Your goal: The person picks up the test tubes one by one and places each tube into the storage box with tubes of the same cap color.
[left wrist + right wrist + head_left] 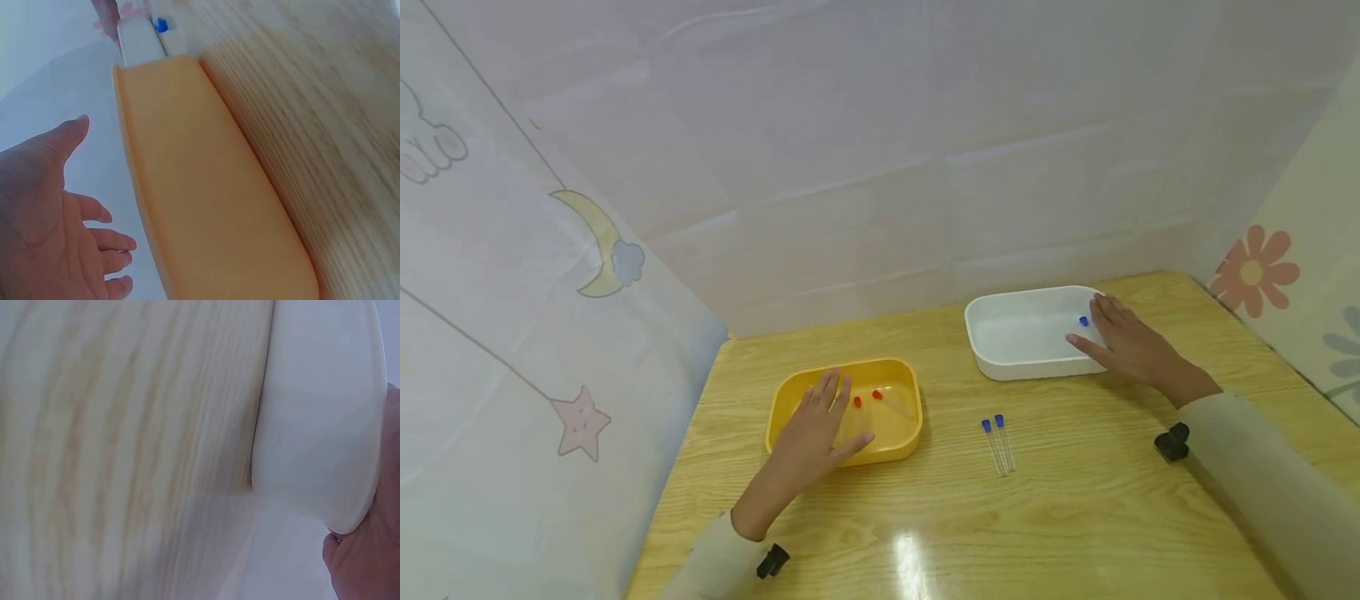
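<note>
My left hand [811, 427] is over the left part of the yellow tray [904, 450], with fingers extended and thumb spread. In the left wrist view, the palm and fingers stand beside and above the tray's rim, with nothing in them. Two thin clear tubes with red caps [877, 394] lie in that tray. At the right end of the white tray [1026, 369], my right hand [1131, 343] has straight fingers and the thumb held apart. Its palm is right at the rim in the right wrist view. A blue cap [1083, 321] shows inside the white tray, beside the fingers.
Two thin clear tubes with blue caps [999, 420] lie side by side on the wooden table [1037, 525], between and in front of the trays. A pale wall sheet [887, 183] rises behind the table, with printed sheets at both sides.
</note>
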`<state>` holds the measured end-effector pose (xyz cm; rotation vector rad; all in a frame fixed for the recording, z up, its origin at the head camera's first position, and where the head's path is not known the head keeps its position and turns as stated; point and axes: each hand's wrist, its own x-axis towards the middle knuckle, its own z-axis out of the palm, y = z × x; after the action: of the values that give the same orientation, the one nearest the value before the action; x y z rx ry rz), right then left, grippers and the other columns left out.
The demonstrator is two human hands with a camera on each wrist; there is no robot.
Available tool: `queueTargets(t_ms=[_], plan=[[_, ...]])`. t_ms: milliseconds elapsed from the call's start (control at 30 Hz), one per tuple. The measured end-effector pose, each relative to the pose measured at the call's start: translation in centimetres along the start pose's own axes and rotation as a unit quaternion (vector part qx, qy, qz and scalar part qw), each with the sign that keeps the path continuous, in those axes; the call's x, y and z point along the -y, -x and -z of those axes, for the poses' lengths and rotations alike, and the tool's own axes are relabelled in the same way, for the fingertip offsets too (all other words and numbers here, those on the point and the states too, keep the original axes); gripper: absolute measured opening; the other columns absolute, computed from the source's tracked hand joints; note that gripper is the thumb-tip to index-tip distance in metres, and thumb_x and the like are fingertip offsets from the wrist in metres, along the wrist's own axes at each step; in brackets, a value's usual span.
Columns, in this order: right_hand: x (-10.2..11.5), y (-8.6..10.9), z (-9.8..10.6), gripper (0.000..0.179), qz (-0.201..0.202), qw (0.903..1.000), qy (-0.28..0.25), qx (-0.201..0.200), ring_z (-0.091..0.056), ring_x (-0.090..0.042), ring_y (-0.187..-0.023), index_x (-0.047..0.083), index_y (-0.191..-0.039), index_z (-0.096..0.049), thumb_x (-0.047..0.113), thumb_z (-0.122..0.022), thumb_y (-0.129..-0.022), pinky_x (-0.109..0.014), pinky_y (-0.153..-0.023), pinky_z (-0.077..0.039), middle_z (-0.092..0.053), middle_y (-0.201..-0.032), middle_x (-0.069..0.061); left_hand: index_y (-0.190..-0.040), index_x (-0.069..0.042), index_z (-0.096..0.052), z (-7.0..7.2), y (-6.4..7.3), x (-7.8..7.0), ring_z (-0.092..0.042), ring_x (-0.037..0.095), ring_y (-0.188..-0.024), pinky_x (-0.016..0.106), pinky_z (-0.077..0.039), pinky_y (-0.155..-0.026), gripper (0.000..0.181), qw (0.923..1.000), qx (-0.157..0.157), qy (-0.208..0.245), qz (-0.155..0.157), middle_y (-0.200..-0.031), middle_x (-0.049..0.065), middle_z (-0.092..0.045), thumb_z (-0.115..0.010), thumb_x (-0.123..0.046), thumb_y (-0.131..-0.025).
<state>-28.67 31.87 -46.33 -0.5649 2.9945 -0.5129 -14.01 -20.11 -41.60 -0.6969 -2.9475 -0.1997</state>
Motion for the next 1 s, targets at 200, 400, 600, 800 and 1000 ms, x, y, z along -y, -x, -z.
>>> queueTargets(t_ms=[200,400,600,800,1000], plan=[[0.1,0.2,0.0,0.097,-0.001,1.0,-0.002,0.001,0.007,-0.047,-0.152,-0.014,-0.155,0.001,0.058,-0.04,-0.105,-0.06,-0.121,0.002,0.008,-0.164,-0.031,-0.161,-0.003,-0.022,0.2,-0.4,-2.0,-0.019,0.037,-0.153,0.057,-0.02,-0.121,0.096,0.9998,-0.014,-0.013,-0.004,-0.165,0.023,-0.02,-0.049,-0.068,-0.097],[0.3,0.4,0.1,0.096,-0.001,1.0,-0.003,0.001,0.007,-0.048,-0.151,-0.014,-0.155,0.0,0.056,-0.042,-0.105,-0.06,-0.121,0.002,0.008,-0.164,-0.032,-0.162,-0.005,-0.022,0.2,-1.2,-3.1,-0.019,0.035,-0.154,0.055,-0.021,-0.121,0.098,0.9992,-0.005,-0.038,-0.014,-0.165,0.022,-0.021,-0.042,-0.075,-0.096],[0.3,0.3,0.0,0.095,0.003,1.0,-0.001,-0.003,0.007,-0.046,-0.152,-0.013,-0.156,0.0,0.056,-0.042,-0.105,-0.059,-0.121,0.003,0.008,-0.164,-0.031,-0.161,-0.008,-0.027,-0.2,-2.0,-4.2,-0.02,0.033,-0.153,0.053,-0.019,-0.122,0.096,0.9989,-0.012,-0.04,-0.023,-0.164,0.022,-0.025,-0.045,-0.075,-0.095],[0.5,0.2,0.0,0.096,0.008,0.9999,-0.005,-0.007,0.006,-0.047,-0.152,-0.014,-0.155,-0.001,0.057,-0.041,-0.105,-0.058,-0.121,0.003,0.006,-0.164,-0.032,-0.161,-0.01,-0.029,-0.4,-2.8,-5.2,-0.022,0.032,-0.153,0.052,-0.019,-0.122,0.094,0.9987,-0.014,-0.036,-0.033,-0.164,0.02,-0.027,-0.05,-0.072,-0.094],[0.6,0.3,-0.2,0.096,0.008,0.9999,-0.005,-0.009,0.005,-0.047,-0.152,-0.014,-0.155,-0.001,0.056,-0.042,-0.105,-0.059,-0.121,0.002,0.006,-0.164,-0.033,-0.163,-0.014,-0.026,-0.7,-3.5,-6.1,-0.021,0.03,-0.153,0.055,-0.021,-0.122,0.094,0.9977,-0.004,-0.052,-0.043,-0.164,0.018,-0.028,-0.041,-0.077,-0.094]])
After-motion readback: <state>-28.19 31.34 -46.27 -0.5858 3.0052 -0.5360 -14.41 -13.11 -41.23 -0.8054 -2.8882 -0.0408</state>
